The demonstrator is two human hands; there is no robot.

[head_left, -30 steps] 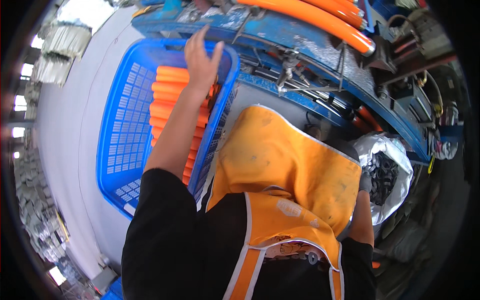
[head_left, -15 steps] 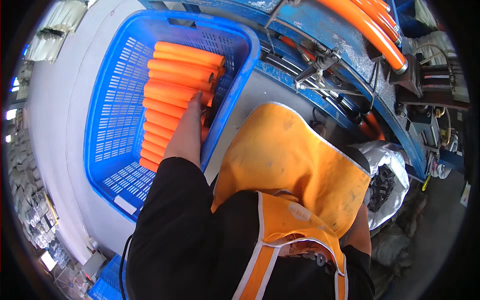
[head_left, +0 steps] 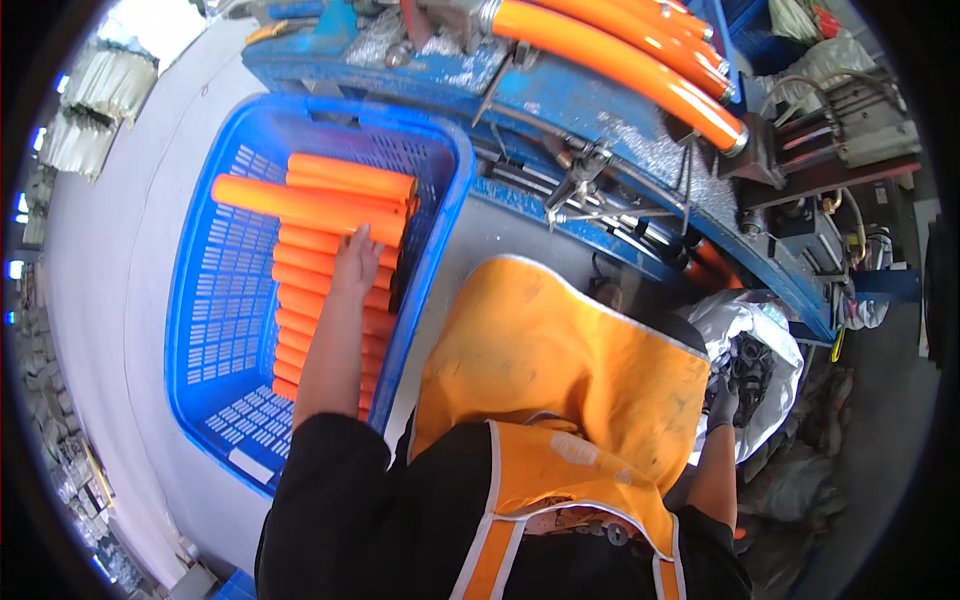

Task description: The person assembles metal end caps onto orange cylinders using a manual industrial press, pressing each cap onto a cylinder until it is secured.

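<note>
Left hand [head_left: 358,262] gripping a tube [head_left: 290,207] above others in the basket [head_left: 215,300]
Gloved right hand [head_left: 724,404] in the bag [head_left: 725,317] among black parts [head_left: 757,366]; I cannot tell whether it grips any.

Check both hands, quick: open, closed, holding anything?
Left hand: closed on an orange tube.
Right hand: in the silvery bag, at dark pieces; cannot tell its grip.

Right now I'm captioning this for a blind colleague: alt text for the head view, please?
The person's bare left hand holds an orange tube over similar tubes stacked in a blue slotted basket, while the grey-gloved right hand is inside a silvery sack of dark parts. Beyond, glossy orange pipes lie across a blue workbench.
</note>
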